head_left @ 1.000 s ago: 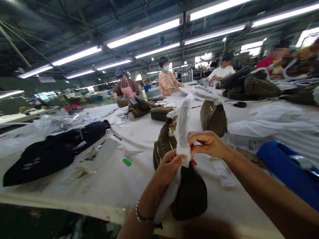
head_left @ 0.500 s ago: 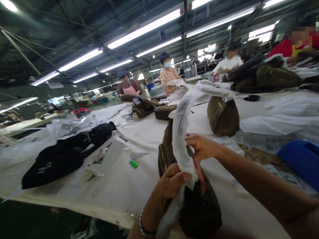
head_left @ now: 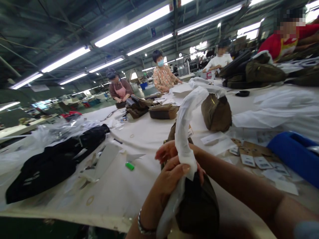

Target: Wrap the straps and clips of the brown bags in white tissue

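An olive-brown bag (head_left: pixel 199 205) stands in front of me, its arched handle wrapped in white tissue paper (head_left: pixel 184 132). My left hand (head_left: pixel 171 176), with a braided bracelet at the wrist, is closed round the lower end of the wrapped handle. Its thumb presses the paper and its fingertips show on the far side. My right hand (head_left: pixel 166 152) reaches behind the wrapped handle, so the paper covers part of it. Its fingers come out to the left, loosely apart, holding nothing that I can see. A loose paper strip hangs below my left hand.
Another brown bag (head_left: pixel 216 113) stands beyond, with white paper on top. At left lie a black bag (head_left: pixel 54 159) and a green lighter (head_left: pixel 129 166). Cardboard tags (head_left: pixel 251 154) and a blue object (head_left: pixel 294 152) are at right. Several co-workers stand round the table.
My right hand has left the front edge of the wrapped handle and passed behind it to the left. My left hand keeps its grip. The view has shifted slightly right.
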Motion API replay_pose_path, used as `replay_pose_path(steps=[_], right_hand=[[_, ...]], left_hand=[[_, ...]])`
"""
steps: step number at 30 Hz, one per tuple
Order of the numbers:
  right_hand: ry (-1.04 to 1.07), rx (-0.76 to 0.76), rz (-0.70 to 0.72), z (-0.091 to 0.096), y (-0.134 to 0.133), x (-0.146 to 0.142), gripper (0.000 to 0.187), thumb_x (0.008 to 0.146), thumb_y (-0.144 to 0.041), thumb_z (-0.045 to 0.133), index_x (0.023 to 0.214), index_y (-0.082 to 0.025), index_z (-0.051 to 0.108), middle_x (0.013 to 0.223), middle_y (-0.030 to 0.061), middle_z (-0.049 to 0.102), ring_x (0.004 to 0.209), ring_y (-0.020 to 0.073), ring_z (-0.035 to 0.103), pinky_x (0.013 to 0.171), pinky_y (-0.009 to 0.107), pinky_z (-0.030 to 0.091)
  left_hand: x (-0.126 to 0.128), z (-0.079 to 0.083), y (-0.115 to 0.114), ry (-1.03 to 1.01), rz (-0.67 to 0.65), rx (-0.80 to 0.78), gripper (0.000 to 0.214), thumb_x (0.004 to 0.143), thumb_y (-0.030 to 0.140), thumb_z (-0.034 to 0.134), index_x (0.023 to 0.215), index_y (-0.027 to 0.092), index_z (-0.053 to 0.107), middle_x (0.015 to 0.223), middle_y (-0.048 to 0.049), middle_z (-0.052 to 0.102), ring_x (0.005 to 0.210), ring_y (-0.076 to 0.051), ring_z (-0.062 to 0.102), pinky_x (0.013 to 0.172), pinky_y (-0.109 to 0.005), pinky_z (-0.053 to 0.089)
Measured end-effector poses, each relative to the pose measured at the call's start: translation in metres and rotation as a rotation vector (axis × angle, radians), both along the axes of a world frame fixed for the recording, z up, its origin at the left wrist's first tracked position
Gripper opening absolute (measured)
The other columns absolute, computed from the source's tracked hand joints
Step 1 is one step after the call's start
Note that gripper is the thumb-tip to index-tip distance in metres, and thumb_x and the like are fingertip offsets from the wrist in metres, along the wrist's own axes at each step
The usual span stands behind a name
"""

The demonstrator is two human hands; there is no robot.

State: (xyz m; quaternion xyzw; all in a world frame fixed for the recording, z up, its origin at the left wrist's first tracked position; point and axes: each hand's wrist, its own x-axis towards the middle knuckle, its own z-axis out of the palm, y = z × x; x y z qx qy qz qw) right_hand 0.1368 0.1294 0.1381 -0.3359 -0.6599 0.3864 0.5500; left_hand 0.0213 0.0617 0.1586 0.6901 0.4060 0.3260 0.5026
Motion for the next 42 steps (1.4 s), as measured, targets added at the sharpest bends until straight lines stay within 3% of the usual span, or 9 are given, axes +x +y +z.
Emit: replay_pose_path(steps=[2,5,9,15,20,32,35,38,42], right_hand=[[0.094,-0.094,0.216,0.001,-0.008,0.010,0.050,0.077,-0.057,0.042,0.082,-0.014,0.066,0.076,0.0079,0.065,0.067,0.0160,0.060,0.061,0.026,0.049],[0.252,-0.175,0.398,0.007,-0.031,0.032,0.054,0.082,-0.059,0.031,0.096,-0.018,0.063,0.089,0.0095,0.064,0.075,0.0189,0.060,0.066,0.032,0.049],[0.072,-0.056,0.157,0.023,-0.070,0.047,0.037,0.071,-0.047,0.061,0.097,-0.020,0.061,0.086,0.0045,0.062,0.072,0.0169,0.058,0.068,0.028,0.047],[0.006,-0.016,-0.027,0.030,-0.082,0.038,0.022,0.075,-0.038,0.058,0.074,-0.017,0.058,0.065,-0.0013,0.055,0.062,0.0121,0.051,0.060,0.022,0.042],[0.099,-0.050,-0.014,0.018,-0.077,0.043,0.029,0.077,-0.043,0.055,0.087,-0.016,0.061,0.078,0.0029,0.061,0.070,0.0152,0.054,0.067,0.026,0.045],[-0.162,-0.004,-0.124,0.021,-0.084,0.054,0.026,0.080,-0.041,0.051,0.089,-0.019,0.062,0.074,0.0010,0.062,0.074,0.0178,0.057,0.066,0.025,0.045],[-0.174,0.004,-0.076,0.013,-0.095,0.059,0.033,0.086,-0.041,0.039,0.100,-0.021,0.061,0.094,0.0050,0.064,0.091,0.0219,0.057,0.074,0.029,0.047],[-0.106,0.053,-0.114,-0.005,-0.113,0.064,0.038,0.083,-0.039,0.046,0.118,-0.026,0.049,0.118,0.0055,0.055,0.109,0.0236,0.051,0.088,0.033,0.043],[-0.095,-0.049,-0.223,-0.039,-0.134,0.066,0.060,0.075,-0.035,0.057,0.130,-0.028,0.033,0.132,0.0060,0.042,0.121,0.0245,0.039,0.098,0.040,0.035]], left_hand=[[-0.002,0.005,-0.003,-0.268,-0.128,-0.102,0.031,0.079,0.036,0.041,0.090,0.016,0.062,0.072,-0.0090,0.061,0.069,-0.021,0.058,0.063,-0.031,0.046],[-0.004,0.006,-0.004,-0.356,-0.095,-0.135,0.026,0.079,0.032,0.047,0.094,0.014,0.060,0.076,-0.0074,0.061,0.070,-0.018,0.055,0.062,-0.027,0.043],[0.004,0.004,-0.006,-0.292,-0.012,0.064,0.022,0.081,0.028,0.048,0.094,0.014,0.058,0.078,-0.0038,0.058,0.070,-0.015,0.051,0.065,-0.024,0.040],[0.021,0.003,-0.016,-0.171,0.074,0.255,0.017,0.082,0.030,0.048,0.081,0.014,0.053,0.076,-0.0011,0.054,0.073,-0.014,0.048,0.067,-0.023,0.039],[0.029,0.002,-0.023,-0.269,0.134,0.211,0.021,0.080,0.028,0.051,0.096,0.015,0.053,0.085,-0.0017,0.057,0.076,-0.014,0.051,0.068,-0.023,0.040],[0.034,-0.009,-0.026,-0.298,0.238,0.331,0.017,0.082,0.030,0.049,0.076,0.015,0.054,0.066,0.0018,0.048,0.061,-0.010,0.042,0.056,-0.021,0.035],[0.033,-0.014,-0.031,-0.365,0.167,0.312,0.017,0.081,0.029,0.051,0.091,0.016,0.055,0.085,-0.0026,0.058,0.076,-0.014,0.052,0.070,-0.023,0.041],[0.025,-0.020,-0.027,-0.434,0.167,0.336,0.032,0.082,0.028,0.049,0.112,0.018,0.047,0.109,-0.0073,0.057,0.099,-0.018,0.053,0.087,-0.029,0.040],[0.000,-0.016,0.031,-0.318,0.388,0.418,0.036,0.084,0.036,0.044,0.112,0.014,0.047,0.110,-0.0116,0.056,0.101,-0.019,0.053,0.087,-0.031,0.041]])
